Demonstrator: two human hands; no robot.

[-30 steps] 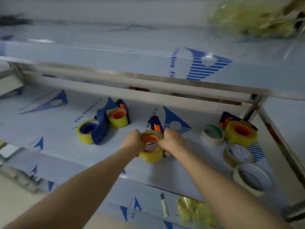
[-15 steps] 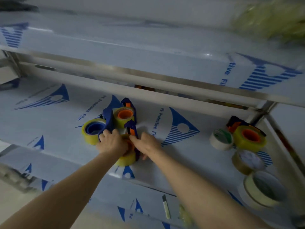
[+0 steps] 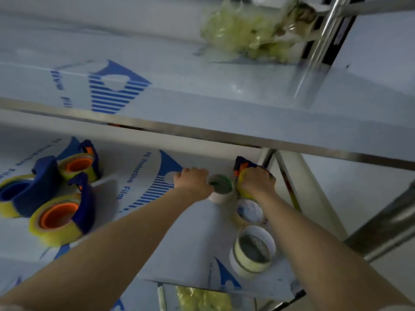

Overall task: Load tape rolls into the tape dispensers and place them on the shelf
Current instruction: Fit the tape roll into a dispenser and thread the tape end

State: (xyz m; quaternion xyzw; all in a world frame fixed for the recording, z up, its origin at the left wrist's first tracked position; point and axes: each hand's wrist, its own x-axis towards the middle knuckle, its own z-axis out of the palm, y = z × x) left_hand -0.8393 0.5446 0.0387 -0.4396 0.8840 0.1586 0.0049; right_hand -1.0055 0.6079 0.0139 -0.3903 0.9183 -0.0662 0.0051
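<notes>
Presently, the right hand (image 3: 257, 181) is clamped over the top of a loaded dispenser (image 3: 243, 167), blue with an orange hub and a yellow roll, at the right centre of the frame hard against the shelf's steel corner post (image 3: 267, 157). The left hand (image 3: 194, 179) is curled loosely over the shelf surface with its fingers beside a small pale roll (image 3: 221, 187); whether it pinches that roll or merely touches it cannot be told. Three loaded dispensers (image 3: 60, 218) are grouped at the lower left of the frame, touching one another. Two loose rolls (image 3: 253, 250) lie below the right hand, close to the front lip of the shelf (image 3: 202, 232). Risks, as judged: lifting the held dispenser toward the viewer could sweep the wrist across the clear roll (image 3: 249, 213) just beneath it and push it, or the larger pale roll, over the front edge. A steep lift would meet the underside of the upper shelf (image 3: 202, 131), which overhangs the work. The serrated cutter end points toward the post, and the film-covered surface looks slick, so anything nudged may slide or roll. Open room lies in the middle of the shelf, between the left group and the left hand; the right side is crowded, bounded by post, rail and rolls.
</notes>
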